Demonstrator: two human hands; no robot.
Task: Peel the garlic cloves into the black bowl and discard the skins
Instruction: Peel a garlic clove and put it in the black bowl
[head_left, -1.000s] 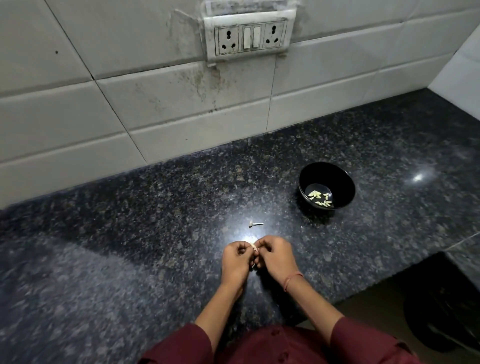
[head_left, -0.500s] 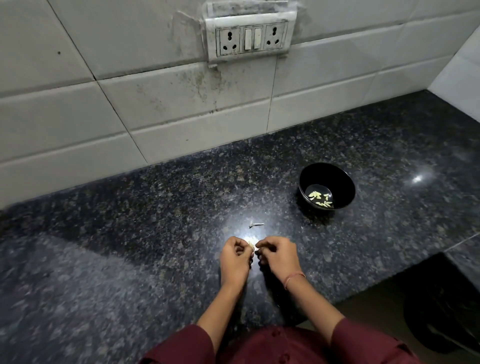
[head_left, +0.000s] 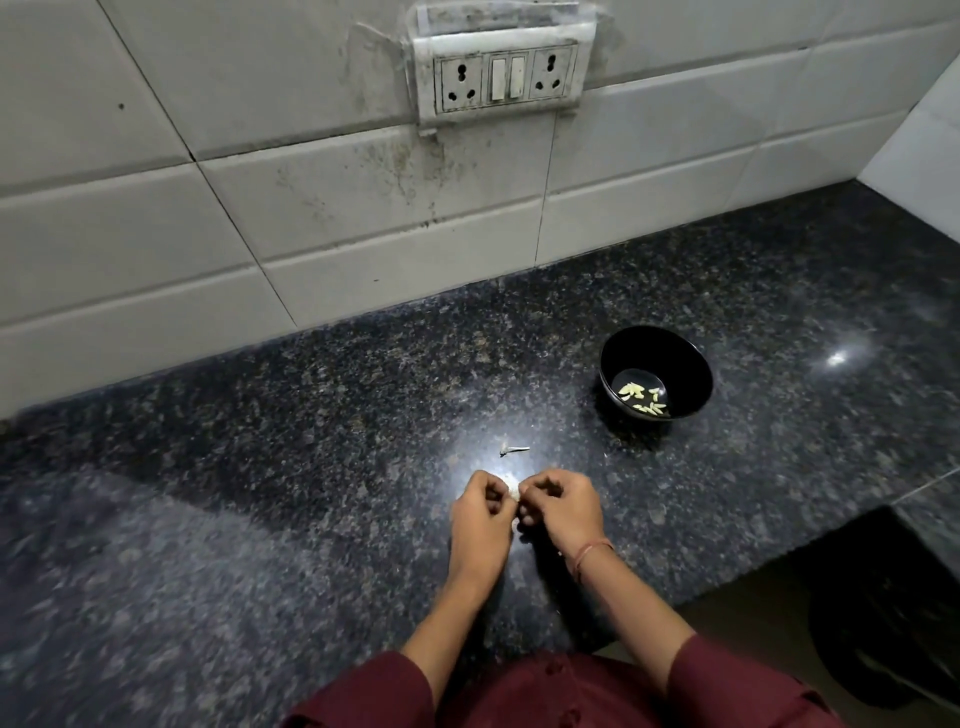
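My left hand (head_left: 480, 514) and my right hand (head_left: 561, 512) meet over the dark granite counter (head_left: 260, 493), fingers curled, pinching a small pale garlic clove (head_left: 511, 487) between them. Most of the clove is hidden by the fingertips. The black bowl (head_left: 675, 358) stands to the upper right of my hands, a hand's length away, with several peeled yellowish cloves (head_left: 644, 399) lying in its bottom. A small scrap of garlic skin and stem (head_left: 513, 449) lies on the counter just beyond my hands.
A white tiled wall (head_left: 363, 218) with a socket and switch panel (head_left: 501, 78) backs the counter. The counter's front edge steps back at the right, where a dark round bin (head_left: 893, 613) sits on the floor below.
Both hands have shifted slightly away from me and their fingers have worked on the clove. The bowl and the scrap lie where they were.
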